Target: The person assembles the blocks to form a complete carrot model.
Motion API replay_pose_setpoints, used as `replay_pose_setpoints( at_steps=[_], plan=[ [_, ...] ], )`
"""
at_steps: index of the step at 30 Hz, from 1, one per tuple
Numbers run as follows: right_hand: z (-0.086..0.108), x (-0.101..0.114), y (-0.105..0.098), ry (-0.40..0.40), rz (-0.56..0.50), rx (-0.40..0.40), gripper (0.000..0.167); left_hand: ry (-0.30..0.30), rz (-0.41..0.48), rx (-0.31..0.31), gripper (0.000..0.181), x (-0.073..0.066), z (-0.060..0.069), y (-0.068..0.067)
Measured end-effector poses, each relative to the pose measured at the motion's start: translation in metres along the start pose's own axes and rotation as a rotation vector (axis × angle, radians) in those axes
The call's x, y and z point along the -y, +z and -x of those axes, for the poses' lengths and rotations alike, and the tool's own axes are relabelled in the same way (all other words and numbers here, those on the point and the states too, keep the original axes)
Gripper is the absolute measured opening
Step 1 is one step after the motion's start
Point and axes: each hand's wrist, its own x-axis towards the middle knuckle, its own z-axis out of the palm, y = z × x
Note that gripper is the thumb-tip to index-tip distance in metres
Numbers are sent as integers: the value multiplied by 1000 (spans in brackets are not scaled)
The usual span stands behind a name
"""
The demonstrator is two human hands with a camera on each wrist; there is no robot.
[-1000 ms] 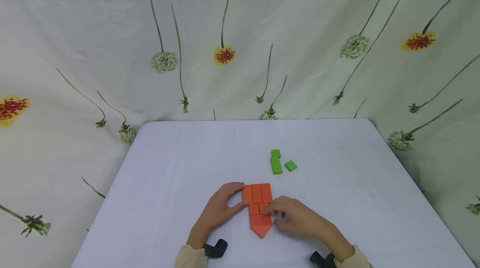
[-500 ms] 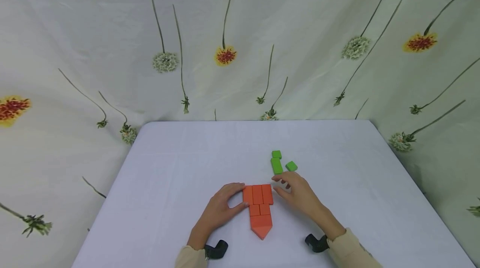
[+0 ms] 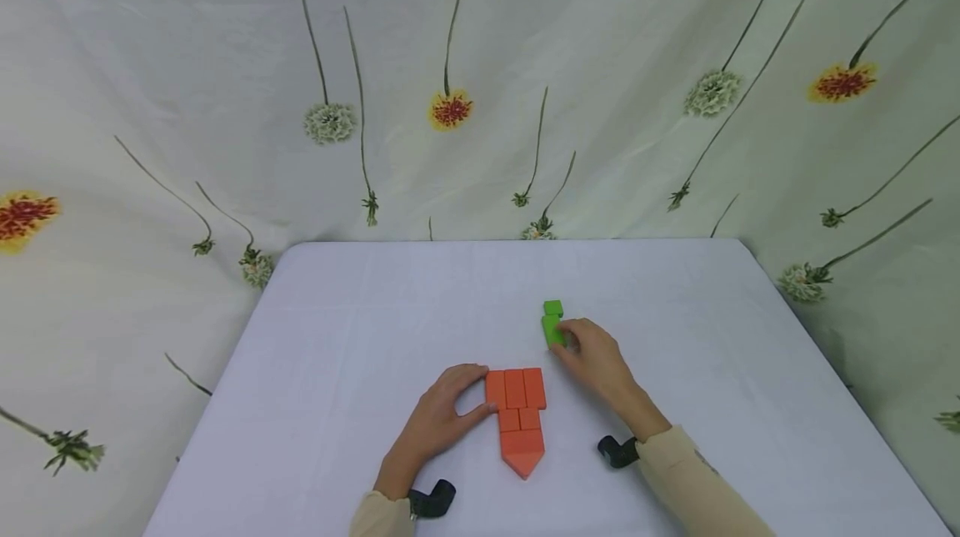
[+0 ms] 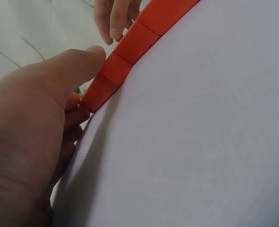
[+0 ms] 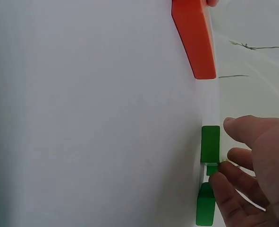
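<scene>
Orange blocks (image 3: 521,441) lie flat and joined in the head view, forming a column with a wider top row and a pointed near end. My left hand (image 3: 444,412) rests at their left side, with thumb and fingertips touching the edge and spread apart. My right hand (image 3: 596,358) is over the green blocks, fingers bent and the thumb apart from them. Its fingertips are beside a long green block (image 3: 551,332), partly covered in the head view. Behind that lies a small green block (image 3: 552,307). Another green block (image 5: 206,208) shows below the fingers in the right wrist view.
A white cloth covers the table (image 3: 375,312). Behind it hangs a pale curtain (image 3: 622,87) with printed flowers. Dark wrist-worn devices sit at the left wrist (image 3: 432,499) and right wrist (image 3: 617,452).
My right hand has moved from the right side of the orange blocks, away from me, to the green ones, now hiding one of them. My left hand stays put.
</scene>
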Motion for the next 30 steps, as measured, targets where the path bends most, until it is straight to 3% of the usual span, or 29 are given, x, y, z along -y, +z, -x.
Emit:
replay_pose_setpoints(
  at_steps=[12,22,30],
  plan=[
    [-13,6,5,79,97,39,31,6,15,-1,55,-1,-2,-2],
    [-12,11,1,128,68,70,35,17,23,-4,51,0,-3,-1],
    [-11,12,-1,108,12,65,32,9,12,-2,51,2,-1,0]
  ],
)
